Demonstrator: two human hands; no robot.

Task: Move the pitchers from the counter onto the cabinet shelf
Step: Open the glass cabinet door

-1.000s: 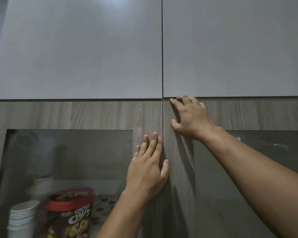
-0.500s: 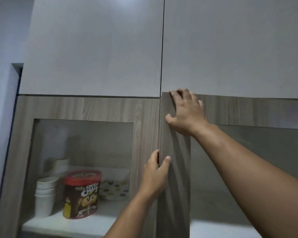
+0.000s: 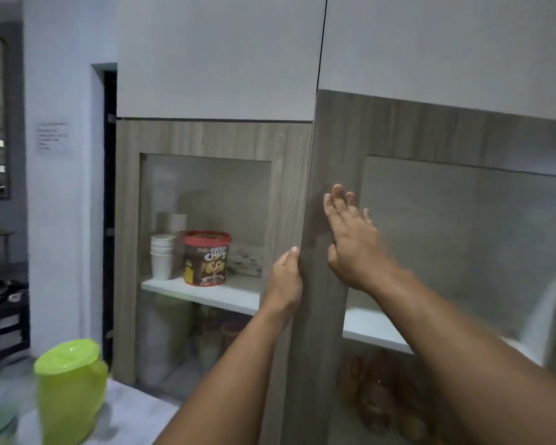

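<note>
far left wall: white, with a small notice (image 3: 52,135) stuck on it, text too blurry to read.
counter (image 3: 135,409): pale grey, low in the near left corner of my view.
green pitcher (image 3: 70,391): lime green with its lid on, standing upright on the counter at near left, well apart from both my hands. It's a bit smeared by blur. There's something greenish at the very bottom left corner too, can't tell what.
left cabinet door (image 3: 206,139): wood-grain frame with a glass panel, sitting flush and closed.
shelf (image 3: 203,292): white, visible through that glass. On it, left to right: a stack of white paper cups (image 3: 162,255), a red-lidded Choco Chips tub (image 3: 206,258) just beside the cups, then something patterned behind the tub, too hazy to name.
lower shelf: murky jars or containers behind the glass, can't make them out.
my left hand (image 3: 286,281): curled around the free edge of the right door, thumb on the front face, fingers tucked behind where I can't see them. So it's gripping the door edge.
right cabinet door (image 3: 430,130): same wood and glass, swung out toward me at its left edge.
my right hand (image 3: 355,242): flat and open, fingers spread a little, resting against the door's frame next to the glass. Holding nothing.
behind right door: white shelf seen through the glass, brownish blurry stuff below it.
</note>
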